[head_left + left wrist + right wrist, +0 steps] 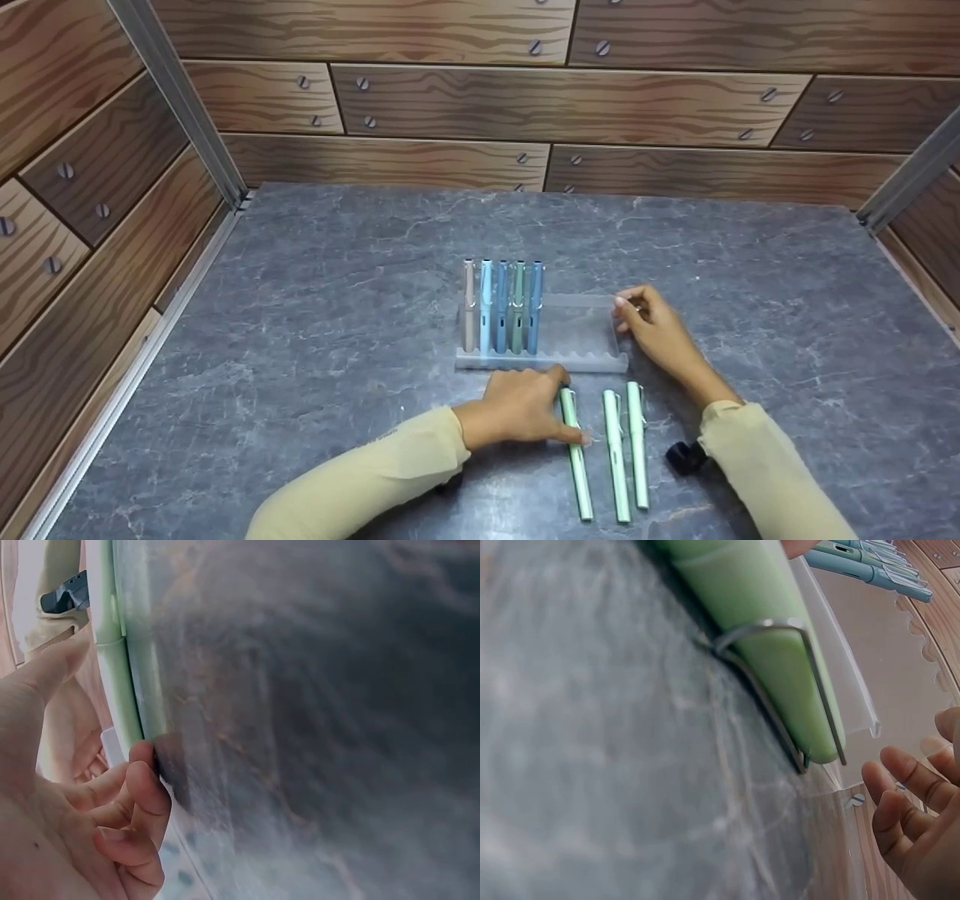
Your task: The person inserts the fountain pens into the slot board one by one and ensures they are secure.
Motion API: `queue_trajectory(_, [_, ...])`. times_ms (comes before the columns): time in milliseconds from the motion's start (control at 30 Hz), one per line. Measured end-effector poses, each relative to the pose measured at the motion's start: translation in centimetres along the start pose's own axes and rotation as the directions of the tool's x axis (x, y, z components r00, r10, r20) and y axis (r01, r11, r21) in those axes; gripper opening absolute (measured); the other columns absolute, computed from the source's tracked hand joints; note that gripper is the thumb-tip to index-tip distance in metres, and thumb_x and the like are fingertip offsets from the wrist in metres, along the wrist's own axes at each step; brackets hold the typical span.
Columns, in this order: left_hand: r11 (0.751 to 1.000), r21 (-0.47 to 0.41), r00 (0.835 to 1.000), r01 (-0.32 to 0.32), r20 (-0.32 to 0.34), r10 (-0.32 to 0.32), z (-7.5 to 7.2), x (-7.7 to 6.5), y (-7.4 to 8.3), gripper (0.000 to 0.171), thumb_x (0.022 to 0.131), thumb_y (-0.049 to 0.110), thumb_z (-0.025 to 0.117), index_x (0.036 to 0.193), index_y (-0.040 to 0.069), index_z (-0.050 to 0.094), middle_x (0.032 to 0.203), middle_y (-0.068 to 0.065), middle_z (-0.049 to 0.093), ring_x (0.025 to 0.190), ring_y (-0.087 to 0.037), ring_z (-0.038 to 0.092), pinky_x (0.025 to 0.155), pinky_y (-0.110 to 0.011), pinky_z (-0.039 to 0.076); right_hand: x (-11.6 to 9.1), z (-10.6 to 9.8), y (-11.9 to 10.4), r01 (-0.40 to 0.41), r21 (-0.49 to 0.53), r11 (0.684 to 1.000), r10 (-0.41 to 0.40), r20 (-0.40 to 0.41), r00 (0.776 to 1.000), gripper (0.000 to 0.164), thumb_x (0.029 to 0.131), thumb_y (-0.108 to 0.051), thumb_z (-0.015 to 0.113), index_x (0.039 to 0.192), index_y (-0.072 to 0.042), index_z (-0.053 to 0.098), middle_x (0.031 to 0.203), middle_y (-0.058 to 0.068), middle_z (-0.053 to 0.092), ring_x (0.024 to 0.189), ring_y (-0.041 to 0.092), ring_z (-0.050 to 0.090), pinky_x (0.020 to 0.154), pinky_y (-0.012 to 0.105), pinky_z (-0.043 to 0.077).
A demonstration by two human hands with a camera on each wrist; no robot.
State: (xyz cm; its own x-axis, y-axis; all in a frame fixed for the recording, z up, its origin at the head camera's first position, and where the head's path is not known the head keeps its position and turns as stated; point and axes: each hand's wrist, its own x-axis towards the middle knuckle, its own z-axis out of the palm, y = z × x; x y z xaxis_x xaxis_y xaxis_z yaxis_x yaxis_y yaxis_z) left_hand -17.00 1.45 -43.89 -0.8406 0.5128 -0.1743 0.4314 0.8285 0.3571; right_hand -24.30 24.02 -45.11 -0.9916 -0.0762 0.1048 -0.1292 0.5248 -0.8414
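Note:
A clear plastic pen rack (577, 330) stands on the grey table with several capped pens (502, 307) upright in its left part, coloured brown-grey, light blue, blue and green. My left hand (525, 405) is over the leftmost light green pen (577, 480) lying in front of the rack. Its thumb lies along the barrel and its curled fingers (146, 787) grip near the pen's end. At the rack's upper right corner, my right hand (660, 334) pinches the side edge with curled fingers. Two more light green pens (616, 457) lie side by side to the right.
A black strapped device (684, 457) sits at the right wrist. Wood-patterned panels (570, 105) wall the back and sides of the table (337, 300). A metal post (180, 97) rises at the back left corner.

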Motion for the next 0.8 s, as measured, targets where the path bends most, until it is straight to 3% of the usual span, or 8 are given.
queue_trajectory(367, [1.000,0.010,1.000,0.002,0.030,-0.002,-0.03,0.16,0.05,0.072,0.066,0.070,0.073,0.119,0.024,0.058,0.073,0.004,0.059,0.061,-0.014,0.052,0.052,-0.028,0.038,-0.07,-0.04,-0.04,0.011,-0.020,1.000,-0.011,0.003,1.000,0.030,0.102,-0.025,0.047,0.118,0.001,0.050,0.101,0.021,0.064,0.077,0.013,0.063,0.073,0.021,0.051])
queue_trajectory(800, [1.000,-0.014,0.997,-0.027,0.067,0.028,-0.32,0.10,-0.42,0.075,0.068,0.063,0.076,0.128,0.023,0.057,0.097,0.003,0.069,0.075,-0.012,0.060,0.059,-0.026,0.041,-0.07,0.05,-0.12,0.032,-0.001,0.999,-0.032,-0.005,0.999,0.026,0.101,-0.021,0.048,0.114,0.002,0.051,0.097,0.020,0.063,0.075,0.011,0.062,0.072,0.021,0.052])
